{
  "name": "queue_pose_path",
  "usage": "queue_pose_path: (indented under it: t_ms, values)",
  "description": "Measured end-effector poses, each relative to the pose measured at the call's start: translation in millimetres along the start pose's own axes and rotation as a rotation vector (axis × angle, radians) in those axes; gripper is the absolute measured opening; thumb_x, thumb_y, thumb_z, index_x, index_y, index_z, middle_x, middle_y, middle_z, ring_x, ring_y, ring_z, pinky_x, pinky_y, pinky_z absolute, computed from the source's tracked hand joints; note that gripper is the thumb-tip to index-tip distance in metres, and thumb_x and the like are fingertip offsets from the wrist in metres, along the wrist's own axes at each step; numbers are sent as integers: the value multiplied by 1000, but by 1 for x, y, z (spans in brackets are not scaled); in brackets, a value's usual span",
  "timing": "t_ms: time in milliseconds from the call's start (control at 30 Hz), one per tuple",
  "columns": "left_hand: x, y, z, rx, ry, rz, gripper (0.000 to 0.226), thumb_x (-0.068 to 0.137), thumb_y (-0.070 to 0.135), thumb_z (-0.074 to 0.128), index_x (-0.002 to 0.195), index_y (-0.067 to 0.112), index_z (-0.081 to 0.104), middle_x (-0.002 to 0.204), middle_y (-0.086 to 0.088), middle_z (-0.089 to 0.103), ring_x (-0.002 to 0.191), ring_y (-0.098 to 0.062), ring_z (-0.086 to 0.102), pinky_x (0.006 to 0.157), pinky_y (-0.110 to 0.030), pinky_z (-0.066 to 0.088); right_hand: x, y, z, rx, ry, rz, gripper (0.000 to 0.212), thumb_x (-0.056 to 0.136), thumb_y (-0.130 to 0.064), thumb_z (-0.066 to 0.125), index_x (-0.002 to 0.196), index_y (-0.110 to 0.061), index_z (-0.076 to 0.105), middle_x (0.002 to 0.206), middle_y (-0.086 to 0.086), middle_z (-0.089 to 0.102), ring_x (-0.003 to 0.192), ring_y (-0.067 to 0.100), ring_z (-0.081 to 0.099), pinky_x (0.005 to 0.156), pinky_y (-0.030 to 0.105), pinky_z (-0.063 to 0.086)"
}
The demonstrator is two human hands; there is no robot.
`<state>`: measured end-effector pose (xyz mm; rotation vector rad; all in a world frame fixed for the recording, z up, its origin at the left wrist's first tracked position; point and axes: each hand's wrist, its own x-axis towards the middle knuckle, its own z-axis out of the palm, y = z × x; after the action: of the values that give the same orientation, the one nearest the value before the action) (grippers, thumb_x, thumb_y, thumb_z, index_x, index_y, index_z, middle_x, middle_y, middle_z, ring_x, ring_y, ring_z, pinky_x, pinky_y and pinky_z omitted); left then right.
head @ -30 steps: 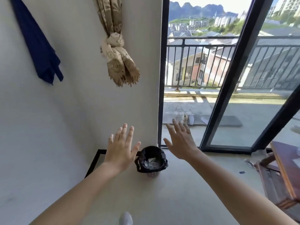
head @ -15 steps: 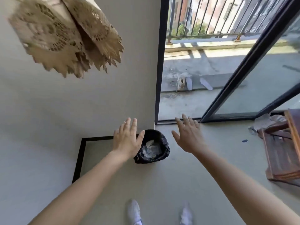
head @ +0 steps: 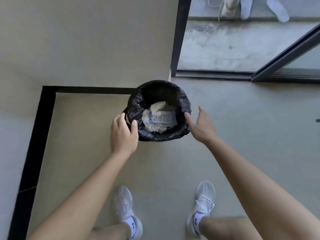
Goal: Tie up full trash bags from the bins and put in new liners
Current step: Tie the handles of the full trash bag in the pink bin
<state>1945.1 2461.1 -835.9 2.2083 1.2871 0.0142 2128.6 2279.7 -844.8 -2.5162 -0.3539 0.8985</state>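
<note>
Head view. Black trash bag (head: pixel 181 101) sits on the floor in the wall corner, just near of the balcony door frame (head: pixel 178 40). Wrappers (head: pixel 159 118) lie low inside it. My left hand (head: pixel 123 134) grips the bag's left rim, thumb over the edge. My right hand (head: pixel 201 125) is spread, one fingertip at the right rim, with no hold. Risk: lifting one-sided could tip the lot, or tear the thin film and spill the wrappers.

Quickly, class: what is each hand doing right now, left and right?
Left hand: grips the rim of the black trash bag.
Right hand: open, holding nothing.
</note>
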Motion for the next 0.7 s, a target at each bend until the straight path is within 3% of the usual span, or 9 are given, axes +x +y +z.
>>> queue_pose_path:
  t_ms: [133, 200, 267, 333, 400, 467, 567, 633, 700]
  values:
    - [43, -51, 75, -254, 96, -267, 66, 98, 54, 36, 144, 6, 33, 150, -15, 31, 139, -28, 31, 112, -42, 30, 68, 41, 65, 442, 14, 151, 94, 87, -76, 39, 156, -16, 17, 161, 5, 24, 147, 23, 25, 118, 44, 24]
    - [62, -71, 105, -443, 171, -348, 69, 98, 59, 26, 140, 7, 39, 148, -11, 39, 136, -26, 38, 108, -37, 33, 103, 62, 95, 704, -14, 246, 100, 74, -88, 36, 150, -23, 35, 152, 2, 42, 137, 23, 42, 110, 44, 36]
    - [81, -85, 127, -870, 108, -454, 66, 99, 61, 20, 141, 17, 45, 142, 0, 50, 133, -19, 45, 103, -28, 35, 137, 85, 117, 986, -101, 280, 101, 64, -96, 37, 137, -29, 54, 135, -1, 61, 124, 21, 57, 103, 40, 44]
    - [97, -101, 146, -1235, -30, -439, 66, 98, 65, 15, 137, 28, 53, 134, 7, 60, 127, -18, 54, 107, -34, 39, 157, 98, 130, 1165, -158, 279, 95, 70, -92, 37, 133, -25, 61, 130, 3, 65, 118, 24, 62, 101, 40, 48]
    - [113, -112, 160, -1372, -70, -322, 67, 96, 66, 10, 136, 34, 53, 133, 5, 63, 123, -20, 58, 104, -42, 44, 169, 101, 135, 1240, -191, 209, 77, 86, -80, 32, 116, -23, 74, 124, 7, 69, 110, 25, 67, 94, 39, 52]
    - [126, -117, 167, -1406, -64, -288, 66, 96, 66, 13, 136, 32, 53, 131, 0, 64, 120, -23, 61, 99, -43, 48, 181, 101, 137, 1339, -255, 96, 71, 98, -64, 25, 94, -22, 81, 112, 7, 74, 101, 23, 71, 88, 37, 52]
    - [129, -101, 146, -1343, -42, -338, 51, 91, 57, 48, 120, 20, 66, 118, -6, 71, 110, -28, 67, 93, -44, 54, 177, 87, 115, 1342, -304, 15, 84, 86, -80, 32, 107, -13, 78, 122, 15, 69, 113, 35, 65, 99, 45, 49]
    - [135, -83, 122, -1215, 110, -427, 29, 85, 43, 62, 92, 15, 70, 94, -5, 75, 88, -28, 73, 74, -37, 60, 170, 72, 89, 1333, -297, 20, 93, 74, -84, 49, 120, -5, 68, 126, 17, 65, 119, 41, 60, 105, 52, 45]
    - [141, -60, 92, -1075, 203, -393, 26, 88, 35, 59, 71, 17, 57, 69, -2, 62, 58, -22, 60, 49, -20, 47, 162, 53, 61, 1293, -215, -59, 67, 78, -68, 64, 113, -11, 65, 119, 16, 66, 112, 34, 65, 99, 45, 50]
